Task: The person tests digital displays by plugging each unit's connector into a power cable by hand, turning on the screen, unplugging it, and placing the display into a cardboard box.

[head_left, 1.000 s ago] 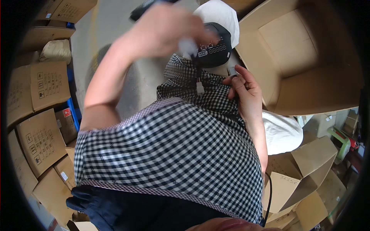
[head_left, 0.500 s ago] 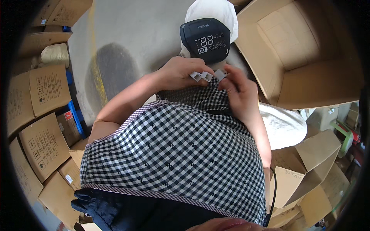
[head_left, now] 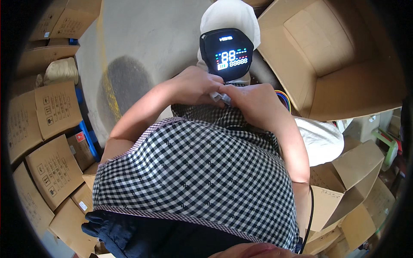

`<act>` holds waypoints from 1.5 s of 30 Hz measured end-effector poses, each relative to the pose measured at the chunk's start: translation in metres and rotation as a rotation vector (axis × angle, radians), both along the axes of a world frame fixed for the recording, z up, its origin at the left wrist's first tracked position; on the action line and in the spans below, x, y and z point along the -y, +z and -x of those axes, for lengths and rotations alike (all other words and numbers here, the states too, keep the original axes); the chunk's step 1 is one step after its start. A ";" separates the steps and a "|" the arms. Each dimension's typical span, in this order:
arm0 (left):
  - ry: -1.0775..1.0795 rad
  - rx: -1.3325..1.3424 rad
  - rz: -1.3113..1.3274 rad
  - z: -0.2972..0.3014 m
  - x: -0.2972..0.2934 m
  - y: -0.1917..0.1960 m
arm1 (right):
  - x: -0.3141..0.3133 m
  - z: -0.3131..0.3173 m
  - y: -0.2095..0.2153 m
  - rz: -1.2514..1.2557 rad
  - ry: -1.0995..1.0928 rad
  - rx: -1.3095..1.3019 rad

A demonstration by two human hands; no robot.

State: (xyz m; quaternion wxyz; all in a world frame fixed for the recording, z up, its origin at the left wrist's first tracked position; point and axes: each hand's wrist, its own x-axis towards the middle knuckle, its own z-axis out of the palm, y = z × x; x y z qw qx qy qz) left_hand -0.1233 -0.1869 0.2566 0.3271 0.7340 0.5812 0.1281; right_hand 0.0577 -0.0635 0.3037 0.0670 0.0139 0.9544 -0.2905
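My left hand [head_left: 195, 87] is closed around small white plastic connectors [head_left: 220, 98] in front of my lap. From the other side my right hand [head_left: 259, 105] grips the same white pieces, its thumb and fingers meeting the left fingertips. Fingers hide much of the connectors, so I cannot tell how far they fit together. Just beyond my hands a black display panel [head_left: 227, 55] rests on my white-covered leg, its digits and symbols lit in white, blue, green and red. Several coloured wires [head_left: 284, 99] loop out behind my right wrist.
A large open cardboard box [head_left: 318, 81] stands at the far right. Another opened box [head_left: 344, 180] lies nearer on the right, with a black cable [head_left: 311, 215] beside my arm. Stacked cartons [head_left: 56, 103] line the left side. A checked apron [head_left: 193, 167] covers my front.
My right hand has moved left and closed against the connectors in the left hand. The panel's display has turned from dim white to bright and coloured. The coloured wires have come into sight.
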 end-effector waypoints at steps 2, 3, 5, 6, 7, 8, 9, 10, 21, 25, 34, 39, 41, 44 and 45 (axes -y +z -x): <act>-0.005 0.003 0.000 0.000 -0.004 0.004 | -0.002 -0.002 -0.004 0.017 -0.021 -0.014; -0.006 0.009 -0.003 -0.001 -0.006 0.008 | -0.002 -0.004 -0.006 0.030 -0.038 -0.025; -0.009 -0.032 0.014 0.000 -0.009 0.012 | -0.002 -0.008 -0.011 0.063 -0.080 -0.073; -0.004 -0.077 0.020 0.003 -0.014 0.017 | -0.004 -0.008 -0.011 0.086 -0.114 -0.125; 0.009 -0.077 0.005 0.005 -0.016 0.026 | -0.006 -0.010 -0.009 0.048 -0.114 -0.131; 0.049 -0.034 -0.038 0.011 -0.017 0.038 | -0.008 -0.014 -0.006 0.035 -0.122 -0.143; 0.087 -0.044 -0.139 0.020 -0.026 0.053 | -0.012 -0.019 -0.007 0.032 -0.226 -0.182; 0.137 -0.054 -0.237 0.027 -0.031 0.069 | -0.016 -0.025 -0.007 0.035 -0.315 -0.223; 0.397 0.260 -0.799 0.144 -0.234 0.150 | -0.032 -0.124 -0.049 0.083 -0.951 -0.307; 0.512 0.227 -0.757 0.190 -0.289 0.117 | -0.024 -0.141 -0.049 0.101 -1.143 -0.347; 0.415 0.276 -0.268 0.106 -0.280 0.018 | -0.120 -0.234 -0.041 -0.448 -1.757 -0.932; 0.620 0.463 -0.342 0.052 -0.294 -0.034 | -0.169 -0.267 -0.064 -0.186 -1.691 -0.761; 0.855 0.559 -0.333 0.045 -0.298 -0.058 | -0.177 -0.253 -0.063 -0.392 -1.939 -0.398; 0.879 0.568 -0.447 0.030 -0.305 -0.044 | -0.181 -0.262 -0.057 -0.234 -1.960 -0.500; 0.840 0.702 -0.448 0.032 -0.315 -0.034 | -0.180 -0.280 -0.061 -0.209 -1.942 -0.620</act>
